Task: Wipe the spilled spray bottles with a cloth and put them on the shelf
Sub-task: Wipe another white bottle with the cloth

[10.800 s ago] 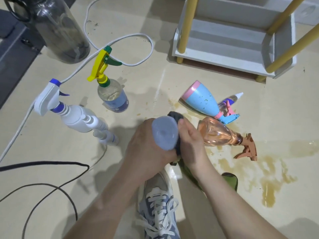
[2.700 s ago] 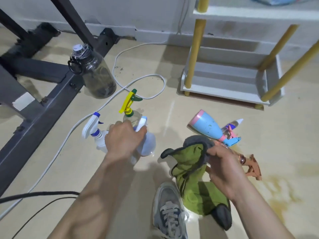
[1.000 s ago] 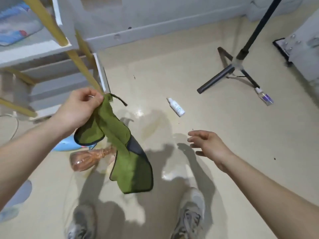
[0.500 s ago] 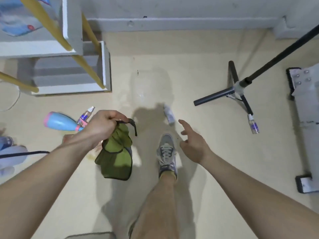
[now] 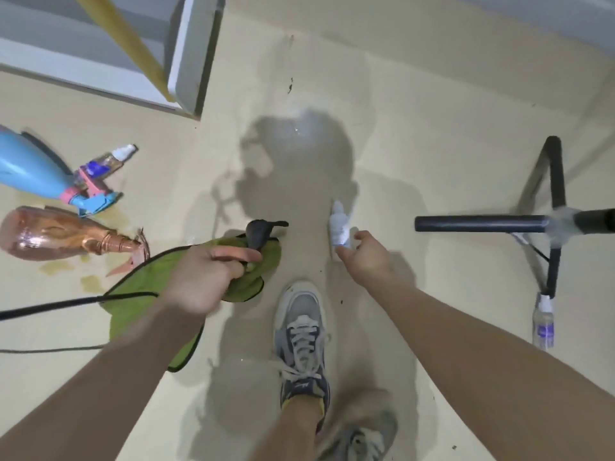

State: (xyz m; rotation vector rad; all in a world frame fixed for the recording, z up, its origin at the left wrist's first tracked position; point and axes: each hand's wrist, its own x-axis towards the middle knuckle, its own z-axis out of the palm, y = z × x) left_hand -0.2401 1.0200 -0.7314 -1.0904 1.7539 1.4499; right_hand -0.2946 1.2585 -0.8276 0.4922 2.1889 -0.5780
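right hand (image 5: pixel 364 261) pinches the base of the bottle (image 5: pixel 338 226) just beyond the shoe (image 5: pixel 301 327); left hand (image 5: pixel 199 277) grips the cloth (image 5: pixel 141 282) left of the shoe; glossy beige floor (image 5: pixel 416 94).

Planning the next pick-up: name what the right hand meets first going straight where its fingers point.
The small white plastic bottle lying on the floor; the right hand has its fingertips right at the bottle's near end, though contact is unclear.

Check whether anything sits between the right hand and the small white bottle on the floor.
Nothing visible does. The right hand has its fingertips at the near end of the small white bottle. The left hand holds the green cloth off to the side.
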